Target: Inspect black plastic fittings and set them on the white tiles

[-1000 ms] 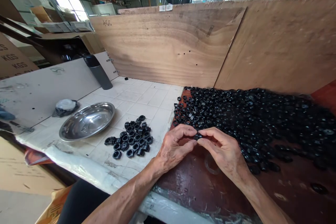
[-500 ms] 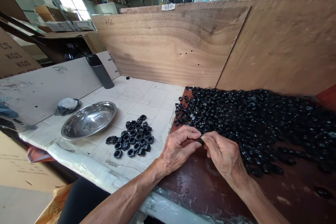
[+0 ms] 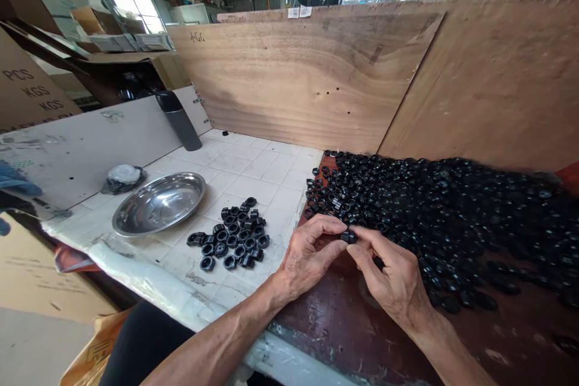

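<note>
Between both hands is a small black plastic ring-shaped cap, held over the front of the dark red board. My left hand pinches it between thumb and fingertips from the left. From the right, the thumb and forefinger of my right hand close on the same cap. Another bit of black shows below the right fingers; I cannot tell whether they hold it. Left of my hands, a small group of black caps lies on the white tiled surface. A large heap of similar caps spreads behind and to the right.
A shallow steel bowl stands on the white surface, beside a wrapped white bundle. Behind them a dark grey bottle leans near the low side board. A tall plywood panel closes off the back.
The right fingers have shifted and opened slightly around the cap, so more of it shows. The whole view has moved a little; the group and heap look the same.
</note>
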`<state>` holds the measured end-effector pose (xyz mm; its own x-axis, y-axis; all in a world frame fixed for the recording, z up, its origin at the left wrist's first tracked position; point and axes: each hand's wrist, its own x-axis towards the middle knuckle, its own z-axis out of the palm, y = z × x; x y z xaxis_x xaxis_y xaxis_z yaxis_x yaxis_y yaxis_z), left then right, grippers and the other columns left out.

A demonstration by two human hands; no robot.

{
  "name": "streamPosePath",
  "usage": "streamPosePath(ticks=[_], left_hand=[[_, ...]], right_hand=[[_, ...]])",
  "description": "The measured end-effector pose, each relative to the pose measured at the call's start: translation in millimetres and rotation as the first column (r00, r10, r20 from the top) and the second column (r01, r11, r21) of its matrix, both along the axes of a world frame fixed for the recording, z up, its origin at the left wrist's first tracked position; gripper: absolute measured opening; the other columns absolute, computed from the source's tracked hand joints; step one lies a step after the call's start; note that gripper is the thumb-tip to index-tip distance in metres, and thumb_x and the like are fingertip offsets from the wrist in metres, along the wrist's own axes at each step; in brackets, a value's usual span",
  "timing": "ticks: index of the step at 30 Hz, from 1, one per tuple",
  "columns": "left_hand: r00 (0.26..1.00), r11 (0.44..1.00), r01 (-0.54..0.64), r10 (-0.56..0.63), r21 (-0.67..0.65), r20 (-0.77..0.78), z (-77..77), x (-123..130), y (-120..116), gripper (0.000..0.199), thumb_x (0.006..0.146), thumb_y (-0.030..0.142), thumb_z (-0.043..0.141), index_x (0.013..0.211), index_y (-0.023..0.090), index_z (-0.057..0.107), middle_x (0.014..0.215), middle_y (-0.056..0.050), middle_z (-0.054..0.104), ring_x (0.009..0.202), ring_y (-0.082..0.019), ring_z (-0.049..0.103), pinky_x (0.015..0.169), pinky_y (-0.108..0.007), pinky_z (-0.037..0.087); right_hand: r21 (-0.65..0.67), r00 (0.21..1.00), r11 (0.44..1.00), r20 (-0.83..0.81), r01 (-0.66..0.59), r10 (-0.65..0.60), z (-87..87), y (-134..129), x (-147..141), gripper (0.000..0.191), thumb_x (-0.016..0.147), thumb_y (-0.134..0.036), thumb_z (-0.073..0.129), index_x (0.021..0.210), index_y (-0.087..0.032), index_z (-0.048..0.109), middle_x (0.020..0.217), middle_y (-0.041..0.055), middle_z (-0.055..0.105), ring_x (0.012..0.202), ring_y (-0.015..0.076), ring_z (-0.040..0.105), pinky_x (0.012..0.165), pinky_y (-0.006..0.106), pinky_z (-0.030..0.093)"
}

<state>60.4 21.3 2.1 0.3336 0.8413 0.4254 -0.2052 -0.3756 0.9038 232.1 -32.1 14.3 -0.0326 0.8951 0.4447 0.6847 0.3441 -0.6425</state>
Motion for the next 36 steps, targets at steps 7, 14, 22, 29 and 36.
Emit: streamPosePath(ticks=[7, 14, 22, 29, 36], left_hand=[[1.000, 0.999, 0.002, -0.001, -0.050, 0.009, -1.1, 0.1, -0.1, 0.016, 0.088, 0.027, 0.072, 0.100, 0.017, 0.071, 0.108, -0.010, 0.066, 0.102, -0.019, 0.066, 0.091, -0.033, 0.057], [1.000, 0.999, 0.022, -0.023, -0.027, -0.005, -8.4, 1.2, 1.2, 0.015, 0.088, 0.027, 0.072, 0.100, 0.018, 0.071, 0.110, -0.009, 0.067, 0.103, -0.020, 0.067, 0.094, -0.036, 0.057], [0.954, 0.943, 0.012, 0.089, 0.333, -0.286, -10.2, -3.1, -0.1, 0.019, 0.092, 0.015, 0.059, 0.110, 0.018, 0.061, 0.112, -0.009, 0.066, 0.104, -0.019, 0.066, 0.092, -0.035, 0.057], [0.493, 0.830, 0.136, 0.416, 0.540, -0.764, -2.8, -70.7, -1.9, 0.011, 0.083, 0.010, 0.054, 0.090, 0.017, 0.061, 0.092, -0.010, 0.063, 0.085, -0.023, 0.059, 0.075, -0.036, 0.053], [0.227, 0.794, 0.054, 0.580, 0.605, -0.782, 0.7, -76.9, 32.8, 0.018, 0.081, 0.007, 0.053, 0.068, 0.019, 0.057, 0.077, -0.010, 0.057, 0.081, -0.026, 0.054, 0.086, -0.045, 0.047]], right_hand=[[-0.030, 1.000, 1.000, -0.019, -0.003, 0.003, 5.0, -1.4, -2.0, 0.024, 0.097, -0.037, 0.058, 0.080, -0.021, 0.064, 0.068, -0.0004, 0.062, 0.059, 0.0143, 0.056, 0.061, 0.027, 0.047], [-0.130, 0.979, 0.991, -0.200, 0.022, -0.048, -1.4, 1.2, 2.6, 0.022, 0.094, -0.040, 0.062, 0.105, -0.022, 0.067, 0.084, 0.0031, 0.072, 0.070, 0.0184, 0.068, 0.068, 0.028, 0.055], [-0.454, 0.795, 0.883, -0.577, -0.123, -0.186, -7.9, 2.6, -11.4, 0.032, 0.086, -0.052, 0.065, 0.084, -0.019, 0.063, 0.056, -0.0004, 0.060, 0.051, 0.0170, 0.058, 0.049, 0.027, 0.047], [-0.493, 0.998, 0.870, -0.056, -0.008, -0.022, -22.7, 4.1, -7.0, 0.036, 0.090, -0.049, 0.056, 0.067, -0.022, 0.058, 0.059, 0.0018, 0.063, 0.054, 0.0193, 0.061, 0.053, 0.029, 0.043], [-0.143, 0.946, 0.980, 0.311, 0.140, -0.090, -43.0, 12.6, 7.1, 0.024, 0.088, -0.019, 0.052, 0.110, -0.019, 0.063, 0.086, 0.0059, 0.067, 0.073, 0.0217, 0.067, 0.066, 0.031, 0.048]])
